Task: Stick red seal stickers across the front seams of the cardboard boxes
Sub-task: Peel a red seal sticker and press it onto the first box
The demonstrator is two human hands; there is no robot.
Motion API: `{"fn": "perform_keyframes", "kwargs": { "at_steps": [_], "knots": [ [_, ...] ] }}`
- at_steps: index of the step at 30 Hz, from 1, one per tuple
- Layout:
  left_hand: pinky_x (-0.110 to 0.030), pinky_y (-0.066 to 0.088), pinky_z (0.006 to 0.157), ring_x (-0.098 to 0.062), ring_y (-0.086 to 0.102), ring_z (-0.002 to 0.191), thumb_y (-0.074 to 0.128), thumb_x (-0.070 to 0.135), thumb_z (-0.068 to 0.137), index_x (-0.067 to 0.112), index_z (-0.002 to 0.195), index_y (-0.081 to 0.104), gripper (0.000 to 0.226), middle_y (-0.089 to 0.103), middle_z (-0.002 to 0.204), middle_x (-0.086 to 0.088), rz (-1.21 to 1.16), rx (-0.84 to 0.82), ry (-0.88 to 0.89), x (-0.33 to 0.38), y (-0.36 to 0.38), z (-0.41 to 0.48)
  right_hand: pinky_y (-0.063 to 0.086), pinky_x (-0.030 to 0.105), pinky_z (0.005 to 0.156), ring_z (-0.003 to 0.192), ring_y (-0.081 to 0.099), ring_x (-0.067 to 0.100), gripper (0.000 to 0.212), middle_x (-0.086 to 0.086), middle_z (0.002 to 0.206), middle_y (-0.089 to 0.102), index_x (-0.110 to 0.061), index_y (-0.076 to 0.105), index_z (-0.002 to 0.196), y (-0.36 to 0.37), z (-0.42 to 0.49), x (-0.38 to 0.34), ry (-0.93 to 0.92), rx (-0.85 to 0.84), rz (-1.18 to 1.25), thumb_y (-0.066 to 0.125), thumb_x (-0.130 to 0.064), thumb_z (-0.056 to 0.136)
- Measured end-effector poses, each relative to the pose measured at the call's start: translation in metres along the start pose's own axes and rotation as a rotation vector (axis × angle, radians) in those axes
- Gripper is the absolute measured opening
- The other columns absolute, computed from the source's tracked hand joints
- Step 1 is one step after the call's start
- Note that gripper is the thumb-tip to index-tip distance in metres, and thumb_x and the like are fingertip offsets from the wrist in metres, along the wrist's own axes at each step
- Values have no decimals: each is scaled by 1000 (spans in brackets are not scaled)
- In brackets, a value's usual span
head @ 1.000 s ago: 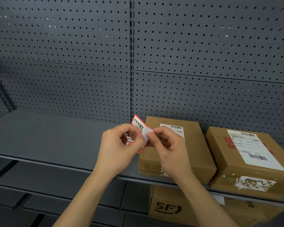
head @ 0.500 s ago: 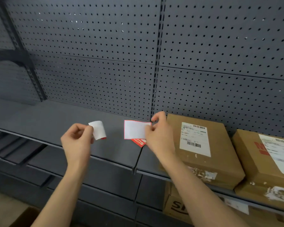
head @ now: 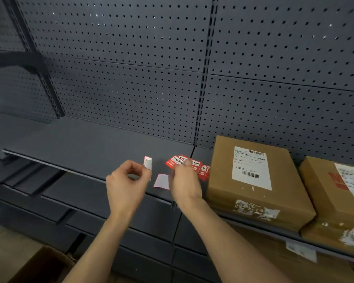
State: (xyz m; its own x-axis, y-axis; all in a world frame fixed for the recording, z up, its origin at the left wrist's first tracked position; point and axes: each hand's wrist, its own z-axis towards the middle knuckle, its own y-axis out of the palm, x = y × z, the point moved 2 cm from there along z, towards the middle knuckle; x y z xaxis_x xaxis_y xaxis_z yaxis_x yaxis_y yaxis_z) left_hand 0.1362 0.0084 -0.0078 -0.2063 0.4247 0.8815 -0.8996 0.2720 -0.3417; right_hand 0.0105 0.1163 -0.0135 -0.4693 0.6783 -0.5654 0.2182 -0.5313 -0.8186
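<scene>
Grey pegboard backs the shelf [head: 80,144]. Pinched at the left hand [head: 127,180] fingertips is a white slip [head: 148,163], its face unreadable; the right hand [head: 184,180] presses onto loose red seal stickers [head: 189,165] beside the nearest cardboard box [head: 253,180]. Whether it grips one cannot be told. Best placement likely centres a sticker across the front seam, smoothing outward.

grey shelf [head: 86,144], cardboard boxes [head: 255,180], red seal stickers [head: 200,167]
</scene>
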Motion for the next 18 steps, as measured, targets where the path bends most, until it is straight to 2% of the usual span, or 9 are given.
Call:
{"fn": "perform_keyframes", "kwargs": {
  "at_steps": [1,3,5,7,9,12,15,17,18],
  "knots": [
    [-30,53,70,-8,70,67,83,23,87,27,72,71,19,74,70,16,67,13,67,0,3,-3,53,28,74,90,71,20,17,3,101,69,-14,76,108,-3,-3,-1,-77,43,88,62,-23,107],
    [-33,51,64,-10,61,60,87,24,88,27,75,72,21,72,71,13,223,57,290,5,9,-10,50,38,64,70,64,19,32,1,77,71,-14,76,82,-15,-10,-8,-137,46,370,64,-33,105],
    [-30,45,59,-9,54,61,87,21,90,22,77,73,20,74,76,10,292,89,508,13,17,-20,53,34,66,71,67,16,35,-3,73,75,-15,82,83,-28,-21,-8,-149,10,494,66,-39,103],
    [-32,49,57,-13,58,65,80,23,93,20,81,75,13,77,82,8,269,79,637,21,24,-30,53,18,67,76,72,3,26,-10,78,79,-19,87,91,-45,-29,-4,-128,-5,557,71,-38,100],
    [-36,56,63,-15,67,77,74,27,95,20,90,81,11,79,93,9,195,-2,696,26,30,-37,51,11,67,78,72,-3,16,-15,79,78,-20,87,93,-62,-35,9,-98,38,600,76,-30,97],
    [-32,60,83,-13,70,104,79,34,95,20,109,85,21,76,113,9,6,-216,667,33,38,-51,49,12,62,74,71,3,14,-12,75,76,-19,85,87,-85,-49,37,-87,122,554,74,-22,96],
    [-24,49,102,-14,58,124,90,43,90,22,133,73,51,59,129,4,-36,-232,489,40,44,-71,56,19,62,75,72,4,13,-10,80,76,-17,78,89,-99,-74,72,-64,110,544,74,-26,99],
    [-32,48,104,-14,51,129,84,53,91,26,138,68,56,53,132,8,-5,-209,371,42,51,-82,62,23,71,89,73,3,15,-12,88,76,-20,76,93,-106,-91,98,-78,94,479,74,-33,99],
    [-39,50,104,-15,51,128,79,59,92,29,129,72,48,54,128,11,3,-236,350,41,57,-86,61,21,74,96,72,1,15,-13,92,75,-21,74,94,-108,-99,110,-80,90,443,74,-36,99]
  ]
}}
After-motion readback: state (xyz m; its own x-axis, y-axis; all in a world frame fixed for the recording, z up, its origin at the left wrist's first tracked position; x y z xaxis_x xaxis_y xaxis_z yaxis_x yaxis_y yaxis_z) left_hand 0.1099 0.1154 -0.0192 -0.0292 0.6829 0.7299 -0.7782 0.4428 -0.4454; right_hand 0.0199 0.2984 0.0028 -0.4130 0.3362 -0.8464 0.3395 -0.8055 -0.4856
